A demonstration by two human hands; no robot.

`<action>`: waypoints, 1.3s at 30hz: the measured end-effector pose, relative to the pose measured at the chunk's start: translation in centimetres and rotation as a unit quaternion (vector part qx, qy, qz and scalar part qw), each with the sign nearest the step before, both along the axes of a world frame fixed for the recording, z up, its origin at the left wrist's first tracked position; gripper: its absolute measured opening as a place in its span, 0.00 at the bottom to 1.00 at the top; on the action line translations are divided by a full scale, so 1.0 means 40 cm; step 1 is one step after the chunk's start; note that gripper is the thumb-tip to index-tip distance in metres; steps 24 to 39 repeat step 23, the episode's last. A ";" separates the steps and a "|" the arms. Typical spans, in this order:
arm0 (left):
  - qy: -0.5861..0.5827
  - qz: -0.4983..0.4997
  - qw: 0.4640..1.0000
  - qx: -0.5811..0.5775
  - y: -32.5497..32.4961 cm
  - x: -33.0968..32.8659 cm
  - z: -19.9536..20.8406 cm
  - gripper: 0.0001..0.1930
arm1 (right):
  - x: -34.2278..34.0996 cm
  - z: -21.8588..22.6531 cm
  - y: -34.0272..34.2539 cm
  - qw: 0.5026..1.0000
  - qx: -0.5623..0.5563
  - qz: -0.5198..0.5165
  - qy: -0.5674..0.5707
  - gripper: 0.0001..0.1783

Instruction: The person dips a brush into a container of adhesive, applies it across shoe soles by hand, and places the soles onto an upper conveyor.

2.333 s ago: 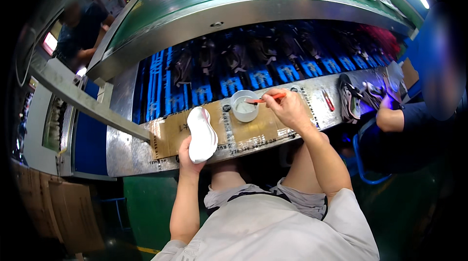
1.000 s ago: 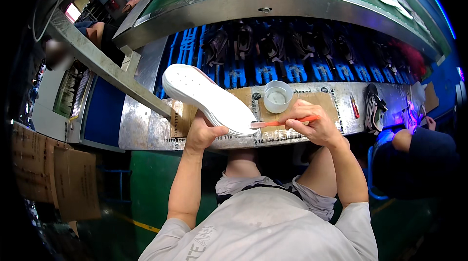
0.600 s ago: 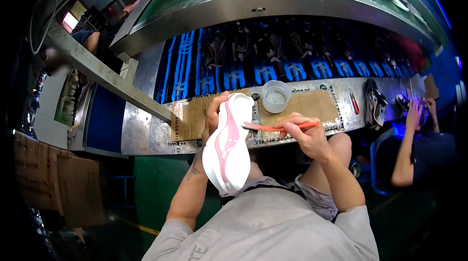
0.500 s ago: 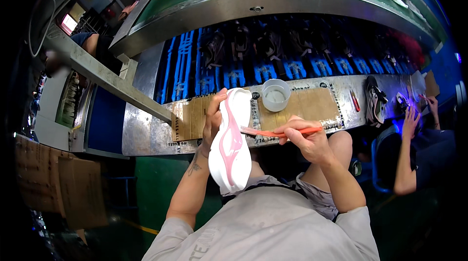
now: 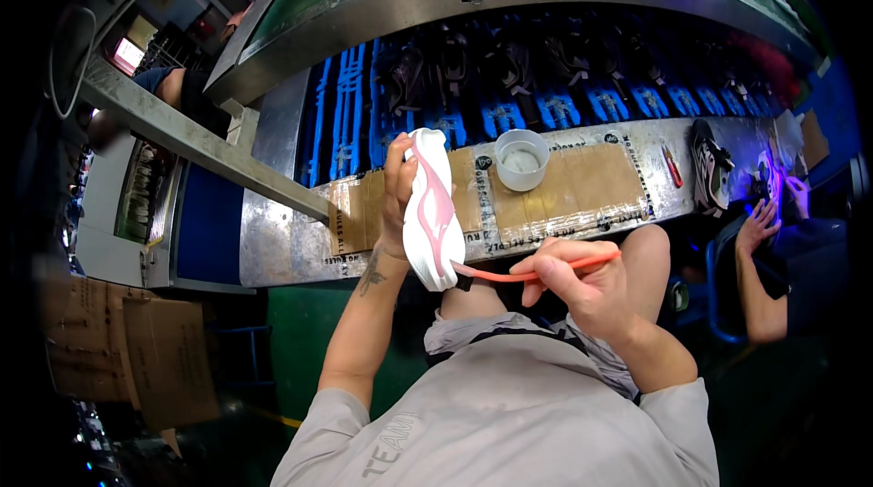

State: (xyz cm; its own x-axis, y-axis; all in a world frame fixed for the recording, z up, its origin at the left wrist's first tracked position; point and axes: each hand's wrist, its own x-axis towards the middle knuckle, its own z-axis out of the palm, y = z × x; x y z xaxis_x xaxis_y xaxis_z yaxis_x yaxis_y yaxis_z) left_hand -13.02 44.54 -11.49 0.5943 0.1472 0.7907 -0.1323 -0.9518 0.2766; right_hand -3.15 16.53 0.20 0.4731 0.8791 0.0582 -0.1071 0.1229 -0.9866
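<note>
My left hand grips a white and pink shoe sole from its left side and holds it upright over the bench's front edge. Between the fingers and thumb of my right hand is an orange-handled brush. The brush's tip touches the lower right edge of the sole. Beyond the hands, a round whitish plastic tub with some pale contents stands on flattened cardboard.
Behind the metal bench runs a row of blue racks carrying dark shoes. Red-handled pliers and a dark shoe lie at the right. A co-worker's hands work there. A slanted metal beam crosses the left.
The sole has tilted and shifted a little away from me. The brush has moved from the sole's middle down to its lower end, still in my right hand.
</note>
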 end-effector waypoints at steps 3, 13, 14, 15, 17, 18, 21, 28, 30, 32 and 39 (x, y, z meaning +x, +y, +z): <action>0.047 0.019 0.999 0.000 -0.001 -0.015 0.000 0.42 | -0.009 -0.006 0.014 0.988 -0.018 -0.004 0.154 0.16; 0.017 0.032 0.999 0.016 -0.021 -0.054 0.003 0.42 | 0.016 -0.059 0.088 0.949 0.077 -0.088 0.294 0.22; 0.010 0.045 0.998 0.036 -0.022 -0.065 -0.005 0.46 | 0.027 -0.065 0.092 0.947 0.068 -0.095 0.300 0.22; 0.026 0.050 0.998 0.016 -0.035 -0.072 -0.009 0.58 | 0.041 -0.079 0.091 0.948 0.071 -0.095 0.295 0.22; 0.155 0.026 0.983 -0.098 -0.044 -0.131 -0.036 0.57 | 0.079 -0.122 0.084 0.950 0.046 -0.141 0.276 0.22; 0.220 -0.006 0.953 -0.208 -0.040 -0.174 -0.060 0.55 | 0.105 -0.155 0.079 0.956 0.038 -0.171 0.237 0.21; 0.142 -0.094 0.756 -0.632 -0.062 -0.277 -0.104 0.52 | 0.179 -0.258 0.082 0.957 -0.016 -0.288 0.026 0.20; -0.006 -0.158 0.589 -0.792 -0.129 -0.240 -0.019 0.55 | 0.234 -0.342 0.059 0.940 -0.051 -0.327 -0.084 0.18; -0.006 -0.158 0.589 -0.792 -0.129 -0.240 -0.019 0.55 | 0.234 -0.342 0.059 0.940 -0.051 -0.327 -0.084 0.18; -0.006 -0.158 0.589 -0.792 -0.129 -0.240 -0.019 0.55 | 0.234 -0.342 0.059 0.940 -0.051 -0.327 -0.084 0.18; -0.006 -0.158 0.589 -0.792 -0.129 -0.240 -0.019 0.55 | 0.234 -0.342 0.059 0.940 -0.051 -0.327 -0.084 0.18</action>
